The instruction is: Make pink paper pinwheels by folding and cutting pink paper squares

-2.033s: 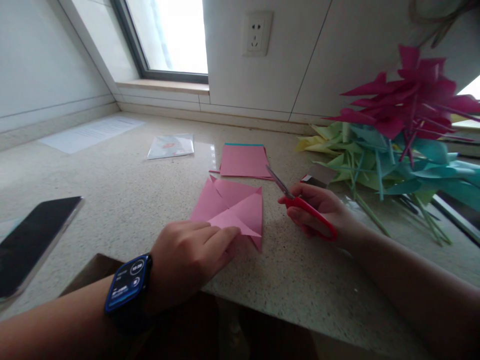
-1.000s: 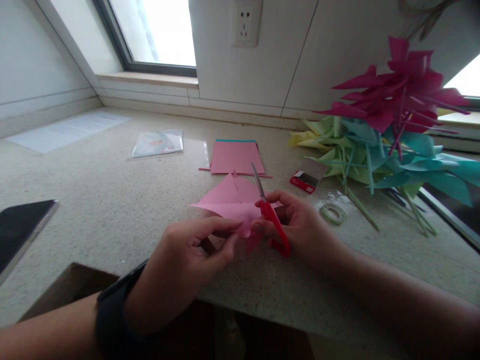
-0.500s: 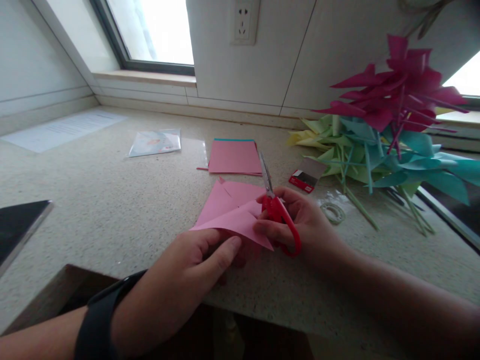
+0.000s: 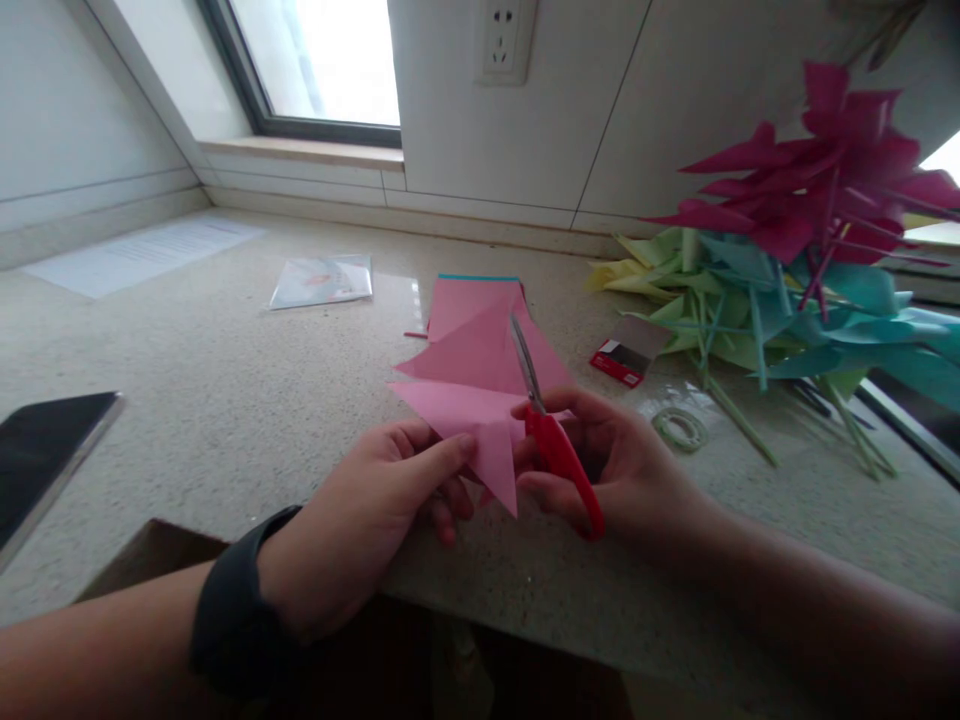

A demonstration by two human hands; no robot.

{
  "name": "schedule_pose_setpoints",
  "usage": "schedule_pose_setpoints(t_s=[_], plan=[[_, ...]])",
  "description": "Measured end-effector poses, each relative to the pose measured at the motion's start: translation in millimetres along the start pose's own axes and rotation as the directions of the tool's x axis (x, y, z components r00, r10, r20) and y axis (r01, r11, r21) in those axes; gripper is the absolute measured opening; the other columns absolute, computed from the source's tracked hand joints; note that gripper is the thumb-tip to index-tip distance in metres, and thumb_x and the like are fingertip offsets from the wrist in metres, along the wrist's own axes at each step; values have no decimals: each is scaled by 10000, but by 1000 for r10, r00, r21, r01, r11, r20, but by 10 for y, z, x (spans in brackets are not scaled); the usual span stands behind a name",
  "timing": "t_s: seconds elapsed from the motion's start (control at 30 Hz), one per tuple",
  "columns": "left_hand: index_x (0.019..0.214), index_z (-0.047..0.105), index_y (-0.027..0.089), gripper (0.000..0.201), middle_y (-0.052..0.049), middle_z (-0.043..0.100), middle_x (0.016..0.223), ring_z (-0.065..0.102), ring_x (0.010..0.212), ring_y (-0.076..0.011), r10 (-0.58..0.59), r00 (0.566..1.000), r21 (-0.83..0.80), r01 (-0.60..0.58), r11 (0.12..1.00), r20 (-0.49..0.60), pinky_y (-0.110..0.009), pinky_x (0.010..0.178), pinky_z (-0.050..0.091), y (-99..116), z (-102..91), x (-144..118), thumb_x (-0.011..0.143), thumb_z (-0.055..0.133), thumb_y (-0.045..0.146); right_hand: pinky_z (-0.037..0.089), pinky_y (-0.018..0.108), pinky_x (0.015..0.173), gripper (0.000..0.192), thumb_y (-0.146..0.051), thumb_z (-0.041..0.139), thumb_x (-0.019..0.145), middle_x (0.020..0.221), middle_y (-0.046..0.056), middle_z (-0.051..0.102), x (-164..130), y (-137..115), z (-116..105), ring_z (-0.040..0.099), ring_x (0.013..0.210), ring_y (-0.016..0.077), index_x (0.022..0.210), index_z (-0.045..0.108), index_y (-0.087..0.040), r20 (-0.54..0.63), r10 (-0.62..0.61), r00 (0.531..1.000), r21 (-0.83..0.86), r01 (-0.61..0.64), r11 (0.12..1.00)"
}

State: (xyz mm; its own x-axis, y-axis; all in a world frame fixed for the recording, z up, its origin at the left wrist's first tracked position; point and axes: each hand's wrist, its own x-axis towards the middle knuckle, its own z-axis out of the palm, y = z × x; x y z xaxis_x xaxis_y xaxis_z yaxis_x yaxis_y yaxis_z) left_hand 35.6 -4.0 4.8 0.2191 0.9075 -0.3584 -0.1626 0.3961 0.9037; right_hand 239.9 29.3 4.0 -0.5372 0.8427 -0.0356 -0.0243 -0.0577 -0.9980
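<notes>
A pink sheet of paper (image 4: 450, 405), cut into pointed flaps, is pinched between the thumb and fingers of my left hand (image 4: 405, 480). One flap points down toward me, and others spread away over the counter. My right hand (image 4: 600, 450) holds red-handled scissors (image 4: 559, 455), their blades together and pointing away from me. Its fingers are close against the right side of the paper; whether they also grip it I cannot tell. Behind the cut sheet lies a stack of pink paper squares (image 4: 472, 295) with a blue edge at the back, partly covered by the flaps.
Paper pinwheels (image 4: 810, 240) in magenta, blue, green and yellow are heaped at the right. Nearer lie a small red box (image 4: 619, 372) and a roll of tape (image 4: 679, 428). A clear packet (image 4: 322, 280), a printed sheet (image 4: 142, 255) and a dark flat device (image 4: 52, 450) are leftward.
The pink paper has been turned in my hands, so its flaps now spread over the stack and one points downward. The scissors stay in my right hand. The view has shifted slightly.
</notes>
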Motion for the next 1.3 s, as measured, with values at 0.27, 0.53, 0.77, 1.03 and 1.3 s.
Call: schedule_pose_setpoints(t_s=[0.27,0.53,0.77,1.03,1.3], plan=[[713,667,118,253,-5,666,596,527,417,-49,6,1000,-35,-6,999,-12,-131,399,404,28,-5,38,851,718,323,617,255,671,458,-173,845,718,903,29,776,4,30,-34,768,821,185,1087,581,-234,20,-19,1000,-72,21,997],[804,686,117,217,4,671,647,509,449,-39,28,999,36,-29,999,29,-130,420,389,44,-11,10,837,752,321,629,292,661,481,-256,898,672,863,16,773,22,-13,2,761,762,192,1045,594,-246,-29,20,999,-53,-21,998],[787,693,125,214,18,632,634,510,479,-59,49,998,96,-53,994,44,-156,435,396,37,17,-3,832,753,326,587,284,578,459,-317,910,659,829,14,762,21,-24,35,735,706,194,1019,630,-264,-133,42,990,-102,-56,993],[837,727,130,227,5,638,710,510,517,-55,64,992,115,-77,990,113,-155,462,413,42,15,-13,857,736,355,555,227,550,450,-255,912,657,741,-37,716,25,-11,39,710,633,143,997,617,-247,-159,34,987,-57,-43,997],[941,771,149,258,-14,651,782,483,562,-58,26,989,191,-54,980,145,-139,464,398,7,-18,-35,846,759,388,547,251,524,438,-352,895,677,740,-9,727,26,-39,73,704,619,163,990,607,-246,-176,26,984,-110,-46,993]])
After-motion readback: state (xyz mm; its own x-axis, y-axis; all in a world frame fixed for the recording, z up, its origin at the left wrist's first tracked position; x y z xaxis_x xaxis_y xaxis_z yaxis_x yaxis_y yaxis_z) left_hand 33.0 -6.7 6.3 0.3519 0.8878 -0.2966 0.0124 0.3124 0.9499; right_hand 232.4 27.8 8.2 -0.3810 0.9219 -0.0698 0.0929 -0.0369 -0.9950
